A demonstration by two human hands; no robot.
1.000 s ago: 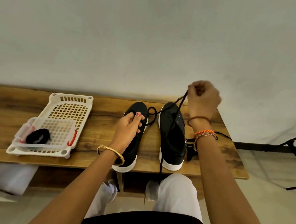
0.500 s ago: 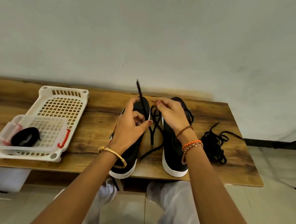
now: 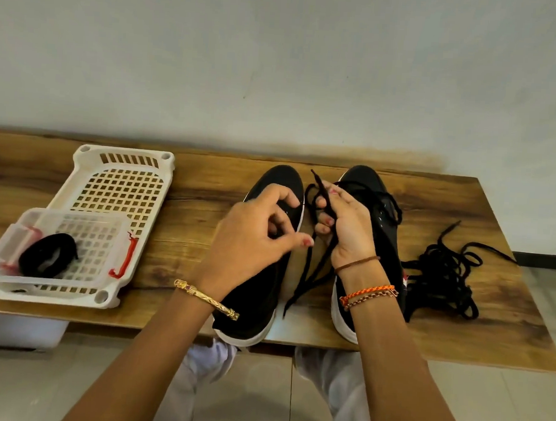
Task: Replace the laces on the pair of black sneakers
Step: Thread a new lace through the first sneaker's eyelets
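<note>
Wooden bench (image 3: 183,240) against a plain pale wall, viewed from the head camera. Far left I log a white basket (image 3: 122,181) with a clear tub (image 3: 73,230) on it holding a coiled black lace (image 3: 47,258). Next, the left sneaker (image 3: 271,190), no lace visible in it; the left hand (image 3: 252,241) hovers over it, fingers loosely curled, gripping nothing I can make out. Between the shoes the right hand (image 3: 344,227) pinches a black lace end (image 3: 320,187), tip pointing up, the loose length trailing toward the bench edge. Right sneaker (image 3: 377,216) shows some lace across its toe eyelets. Far right, a tangled pile of laces (image 3: 445,276) lies apart. My judgement: threading has just begun. To do it well I would pinch close to the tip, steady the eyelet row with the free hand, and keep both ends even before crossing.
</note>
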